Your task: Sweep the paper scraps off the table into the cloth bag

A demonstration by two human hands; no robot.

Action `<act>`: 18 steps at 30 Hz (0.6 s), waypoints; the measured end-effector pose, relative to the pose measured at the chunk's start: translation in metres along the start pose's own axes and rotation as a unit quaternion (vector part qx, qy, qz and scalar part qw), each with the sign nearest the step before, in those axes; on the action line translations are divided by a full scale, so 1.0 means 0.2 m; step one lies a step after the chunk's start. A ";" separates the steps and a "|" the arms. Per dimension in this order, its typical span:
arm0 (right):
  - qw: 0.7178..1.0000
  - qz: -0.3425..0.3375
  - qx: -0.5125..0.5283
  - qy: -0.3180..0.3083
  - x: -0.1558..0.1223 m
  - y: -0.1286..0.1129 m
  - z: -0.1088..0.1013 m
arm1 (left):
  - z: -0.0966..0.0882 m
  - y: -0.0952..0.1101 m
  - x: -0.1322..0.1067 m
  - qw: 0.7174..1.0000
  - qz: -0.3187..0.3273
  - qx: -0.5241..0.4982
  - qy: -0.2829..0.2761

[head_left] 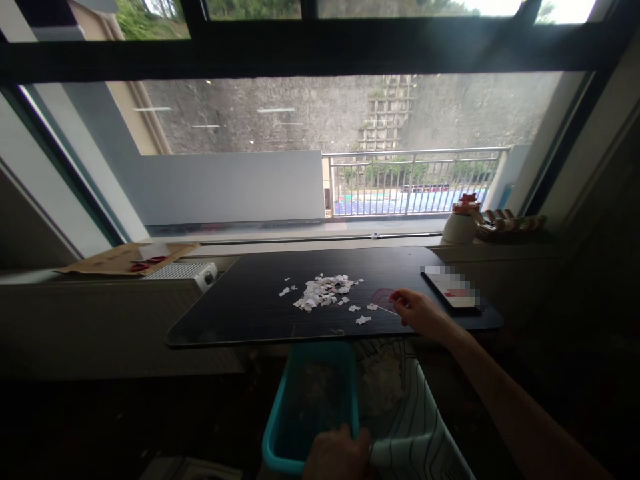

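My right hand [413, 311] is over the right part of the black tabletop [260, 280], its fingers pinched on a thin see-through sheet [384, 300] with pinkish curved lines and a pale straight lower edge; its exact kind I cannot make out. Left of it lies a loose heap of small white paper scraps [325, 291], with a few strays nearer the sheet. Below the table's front edge, my left hand [340, 453] is closed on the near right rim of a teal plastic bin [280, 413]. The inside of the bin is dim, with something pale in it.
A dark-edged tablet-like slab [453, 290], partly blurred, lies at the table's right. On the sill stand a white pot [460, 227] and a dark basket [510, 227]. Brown cardboard [107, 259] and a white radiator [183, 270] are at left. Striped cloth [417, 407] hangs beside the bin.
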State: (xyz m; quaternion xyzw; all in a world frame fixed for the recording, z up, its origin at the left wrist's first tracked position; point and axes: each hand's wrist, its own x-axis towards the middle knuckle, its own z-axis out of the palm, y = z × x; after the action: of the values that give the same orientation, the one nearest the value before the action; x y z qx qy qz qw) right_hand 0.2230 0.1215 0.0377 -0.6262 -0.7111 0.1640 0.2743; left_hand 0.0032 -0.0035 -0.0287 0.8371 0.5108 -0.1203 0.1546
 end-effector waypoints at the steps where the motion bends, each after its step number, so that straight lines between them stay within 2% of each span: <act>1: 1.000 -0.012 0.010 0.000 -0.01 -0.01 0.00 | 0.00 0.00 0.00 1.000 -0.002 0.000 0.001; 4: 0.999 -0.042 0.007 -0.008 -0.02 -0.02 0.02 | 0.00 0.00 0.00 1.000 -0.002 -0.001 -0.002; 7: 0.999 -0.045 -0.004 0.013 -0.03 -0.02 0.03 | -0.01 0.00 -0.01 1.000 0.002 -0.001 -0.004; 11: 0.998 -0.055 0.034 0.011 -0.02 -0.01 0.03 | -0.01 0.01 -0.02 1.000 -0.002 -0.001 0.004; 18: 0.993 -0.039 0.096 0.049 -0.03 0.00 0.07 | -0.03 0.00 -0.01 0.999 -0.015 -0.025 -0.035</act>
State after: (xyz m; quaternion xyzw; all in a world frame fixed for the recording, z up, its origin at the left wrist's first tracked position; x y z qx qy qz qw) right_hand 0.2154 0.1181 0.0255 -0.5759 -0.7016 0.1896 0.3743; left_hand 0.0019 -0.0021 -0.0223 0.8206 0.5202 -0.1395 0.1913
